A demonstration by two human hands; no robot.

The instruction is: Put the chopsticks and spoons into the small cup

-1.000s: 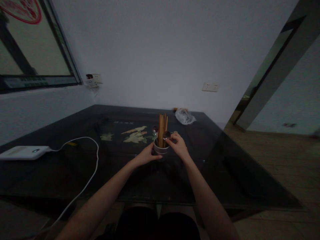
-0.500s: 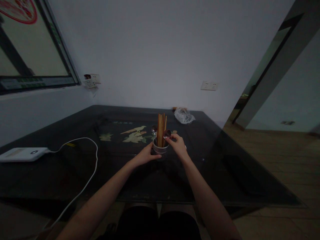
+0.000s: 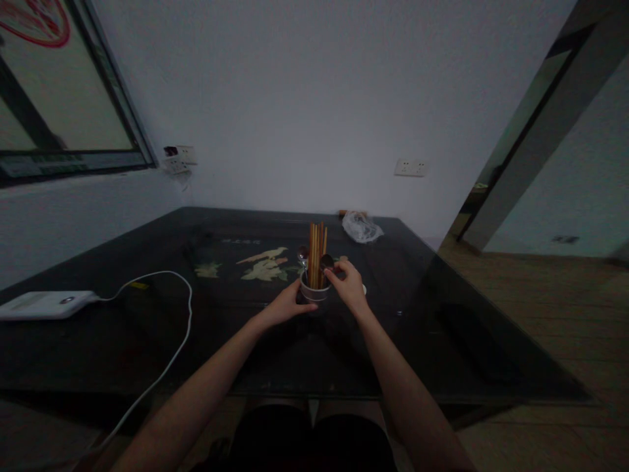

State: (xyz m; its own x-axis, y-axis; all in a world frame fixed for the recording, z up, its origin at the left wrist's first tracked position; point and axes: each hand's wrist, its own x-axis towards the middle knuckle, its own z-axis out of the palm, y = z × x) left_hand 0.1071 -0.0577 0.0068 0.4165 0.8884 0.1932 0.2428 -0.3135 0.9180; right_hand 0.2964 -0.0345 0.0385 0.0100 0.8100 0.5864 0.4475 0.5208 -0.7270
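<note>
A light-rimmed cup (image 3: 314,294) stands upright on the dark table, with several wooden chopsticks (image 3: 316,252) rising out of it. My left hand (image 3: 287,306) is wrapped round the cup's left side and front. One metal spoon (image 3: 303,254) leans in the cup to the left of the chopsticks, bowl up. On the right side, my right hand (image 3: 346,282) pinches a second spoon (image 3: 327,262) just below its bowl, at the cup's rim. The lower part of that spoon's handle is hidden. Behind the right wrist, a small white edge of something (image 3: 364,289) shows.
The dark table (image 3: 236,354) carries a white power bank (image 3: 49,304) with a white cable (image 3: 190,308) at the left. A crumpled clear plastic bag (image 3: 361,227) lies near the wall. A dark flat object (image 3: 476,341) is at the right. Wall sockets (image 3: 411,168) are behind.
The bowl of the right spoon has turned slightly in my fingers. My left hand and the cup have stayed in place.
</note>
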